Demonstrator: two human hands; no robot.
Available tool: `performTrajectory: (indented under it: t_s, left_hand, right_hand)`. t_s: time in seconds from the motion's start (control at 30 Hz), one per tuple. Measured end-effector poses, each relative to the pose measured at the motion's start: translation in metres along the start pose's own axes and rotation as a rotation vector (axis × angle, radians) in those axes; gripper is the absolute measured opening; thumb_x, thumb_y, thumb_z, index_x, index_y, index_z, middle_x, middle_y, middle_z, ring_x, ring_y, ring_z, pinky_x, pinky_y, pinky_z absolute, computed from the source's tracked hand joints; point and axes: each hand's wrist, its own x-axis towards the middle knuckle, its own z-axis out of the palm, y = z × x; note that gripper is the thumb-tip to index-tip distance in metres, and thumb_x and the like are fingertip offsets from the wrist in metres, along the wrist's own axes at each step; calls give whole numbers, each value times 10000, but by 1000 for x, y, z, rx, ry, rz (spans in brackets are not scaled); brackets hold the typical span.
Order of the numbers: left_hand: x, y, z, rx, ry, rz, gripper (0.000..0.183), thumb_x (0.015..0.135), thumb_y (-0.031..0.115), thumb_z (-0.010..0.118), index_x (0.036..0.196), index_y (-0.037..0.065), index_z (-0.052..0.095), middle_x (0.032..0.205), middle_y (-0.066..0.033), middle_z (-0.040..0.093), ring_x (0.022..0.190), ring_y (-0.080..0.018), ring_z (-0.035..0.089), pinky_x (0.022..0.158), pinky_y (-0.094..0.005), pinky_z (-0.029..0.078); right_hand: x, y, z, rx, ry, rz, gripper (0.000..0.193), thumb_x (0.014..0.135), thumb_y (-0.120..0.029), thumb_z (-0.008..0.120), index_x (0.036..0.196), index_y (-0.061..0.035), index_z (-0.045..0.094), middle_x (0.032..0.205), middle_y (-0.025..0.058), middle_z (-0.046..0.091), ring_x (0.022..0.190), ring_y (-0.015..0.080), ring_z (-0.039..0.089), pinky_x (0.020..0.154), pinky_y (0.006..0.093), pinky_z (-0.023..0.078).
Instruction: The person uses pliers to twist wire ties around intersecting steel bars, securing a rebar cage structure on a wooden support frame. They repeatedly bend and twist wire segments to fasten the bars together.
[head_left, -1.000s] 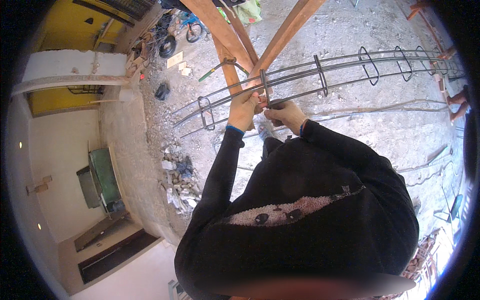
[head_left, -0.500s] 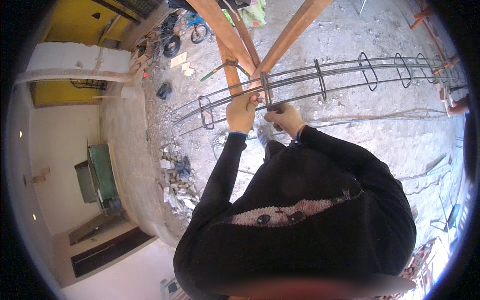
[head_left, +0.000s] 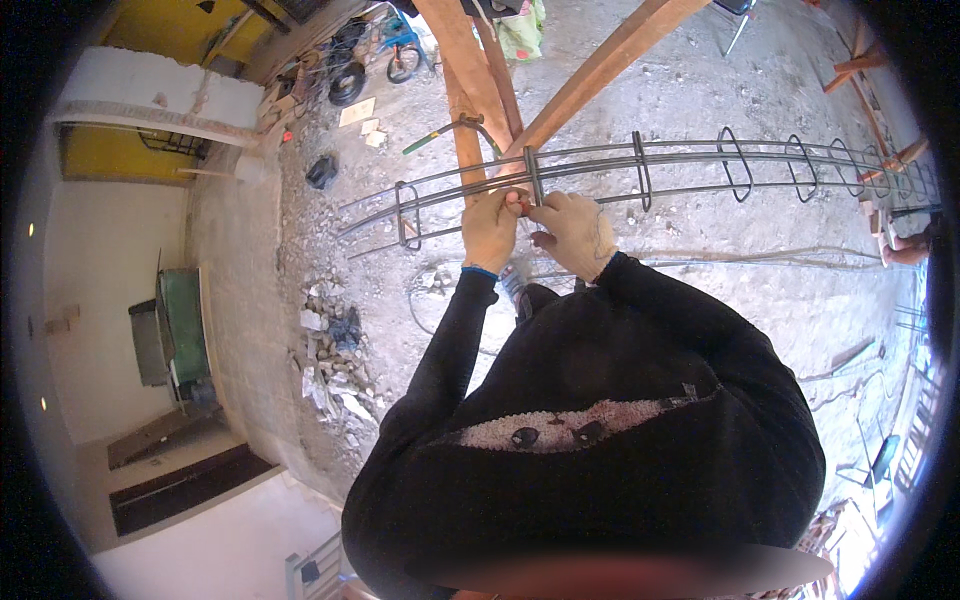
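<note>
A long cage of steel reinforcing bars [head_left: 690, 157] runs across in front of me, with square stirrups around the bars. My left hand [head_left: 488, 232], in a cream work glove, is closed at the lower bar, just left of one stirrup [head_left: 533, 175]. Bare fingertips poke out of its glove. My right hand [head_left: 578, 232], gloved too, has its fingers bent in against the same spot, touching or nearly touching the left fingertips. Whatever lies between the fingers is too small to make out.
Wooden beams [head_left: 605, 75] cross under the cage. A green-handled tool [head_left: 430, 138] lies against one. Rubble [head_left: 335, 360] and a black bag [head_left: 322, 171] are on the floor at left. Another person's hand [head_left: 908, 248] is at the cage's far right end. Loose rods [head_left: 760, 257] lie nearer me.
My right hand has moved up and in toward the left fingertips, its back now turned more upward. The left hand stays by the same stirrup. The view has shifted slightly.
</note>
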Motion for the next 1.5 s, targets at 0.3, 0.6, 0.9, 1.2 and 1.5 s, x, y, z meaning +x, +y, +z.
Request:
performTrajectory:
  t_s: [0.3,0.6,0.9,1.2,1.5]
  left_hand:
    - [-2,-8,8,-81,1,-150,188,938,220,672,1021,102,792,939,-199,766,993,-449,709,856,-556,541]
    - [0,-2,-4,-94,-87,-71,215,976,180,625,1075,43,758,958,-214,758,948,-434,739,840,-507,554]
    - [-2,3,-6,-195,-44,-173,240,913,119,631,1096,20,750,964,-166,788,968,-362,758,875,-451,571]
    - [-5,17,-12,-260,-25,-159,167,917,78,620,1027,23,733,924,-172,774,915,-380,755,840,-463,571]
    - [-14,6,-5,-155,39,-95,190,1071,177,607,1042,27,722,897,-137,784,852,-311,765,792,-438,564]
  right_hand:
    - [-5,20,12,-32,59,-228,272,871,-151,820,1135,-115,770,1097,103,705,913,385,728,770,505,596]
    - [15,29,11,119,263,158,126,944,-192,770,1019,-90,776,956,131,765,925,388,746,785,512,582]
    - [21,40,23,204,181,286,201,948,-257,783,994,-62,772,954,175,773,920,410,758,804,518,581]
    - [15,36,17,306,179,171,159,925,-197,785,998,-55,780,927,174,776,903,396,763,806,502,589]
    - [16,32,16,242,107,161,187,943,-240,789,1011,-65,787,923,158,787,883,367,775,782,492,594]
